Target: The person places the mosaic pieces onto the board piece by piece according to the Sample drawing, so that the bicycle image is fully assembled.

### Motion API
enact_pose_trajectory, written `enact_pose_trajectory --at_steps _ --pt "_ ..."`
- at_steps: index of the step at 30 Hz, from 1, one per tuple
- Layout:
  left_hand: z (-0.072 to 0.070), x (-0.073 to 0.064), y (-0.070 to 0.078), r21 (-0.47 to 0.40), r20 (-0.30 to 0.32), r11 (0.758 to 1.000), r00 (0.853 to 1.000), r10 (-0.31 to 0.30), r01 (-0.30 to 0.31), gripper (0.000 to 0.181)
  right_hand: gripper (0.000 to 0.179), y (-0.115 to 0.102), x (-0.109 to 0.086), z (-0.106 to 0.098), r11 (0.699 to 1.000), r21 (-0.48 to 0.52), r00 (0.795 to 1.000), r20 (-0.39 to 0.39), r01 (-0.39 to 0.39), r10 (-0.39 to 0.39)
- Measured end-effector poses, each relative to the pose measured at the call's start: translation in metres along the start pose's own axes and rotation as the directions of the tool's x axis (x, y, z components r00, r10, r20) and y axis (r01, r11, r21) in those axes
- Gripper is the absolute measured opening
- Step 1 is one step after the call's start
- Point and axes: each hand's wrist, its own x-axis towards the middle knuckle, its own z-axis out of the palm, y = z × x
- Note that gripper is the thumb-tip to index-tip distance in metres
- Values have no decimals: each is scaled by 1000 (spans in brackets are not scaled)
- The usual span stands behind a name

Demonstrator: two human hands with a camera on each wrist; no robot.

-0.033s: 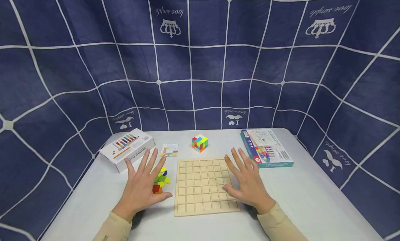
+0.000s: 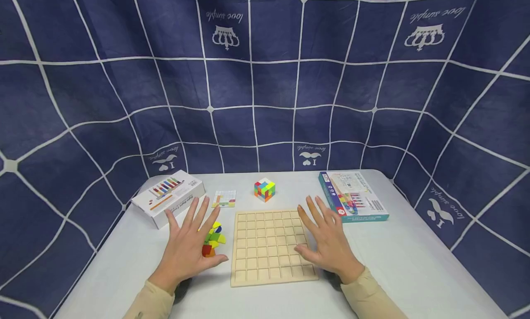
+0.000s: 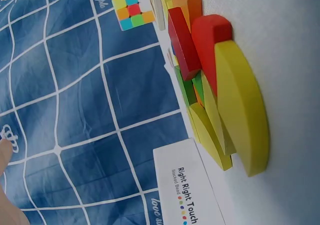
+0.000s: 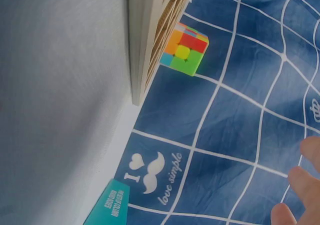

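Observation:
My left hand (image 2: 186, 250) is spread with straight fingers over the left part of the table, holding nothing. Partly hidden behind it lies a pile of coloured wooden blocks (image 2: 214, 238); the left wrist view shows red, orange, green and yellow ones, with a yellow curved block (image 3: 242, 107) nearest. A wooden grid board (image 2: 269, 245) lies flat between the hands. Over its right edge my right hand (image 2: 331, 247) is also spread and holds nothing. Whether either hand touches the table is hard to tell in the head view; in both wrist views the fingers appear raised above it.
At the back stands a puzzle cube (image 2: 265, 190), with a small printed card (image 2: 224, 198) to its left. A white box (image 2: 169, 197) sits at the back left and a teal-edged flat box (image 2: 354, 196) at the back right. A blue checked curtain (image 2: 273, 80) hangs behind the table.

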Motion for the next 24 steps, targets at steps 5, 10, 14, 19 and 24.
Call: enact_pose_trajectory --at_steps 5,10,14,19,24 --pt "0 0 -1 -19 -8 1000 1000 -10 9 123 93 1 -1 0 1000 0 1000 -7 0 0" --pt "1 -2 -3 -78 -30 995 998 -64 61 108 86 3 -2 0 998 49 1000 -5 -29 29" --pt "4 -4 -9 -165 -104 971 976 -193 174 71 71 8 -3 1 978 155 991 20 -136 135" --pt "11 -6 -23 -274 -116 861 874 -472 428 28 50 21 4 9 894 267 930 179 -359 320" --pt "13 -11 -31 -230 204 742 776 -596 630 20 50 34 8 23 816 307 837 427 -489 341"
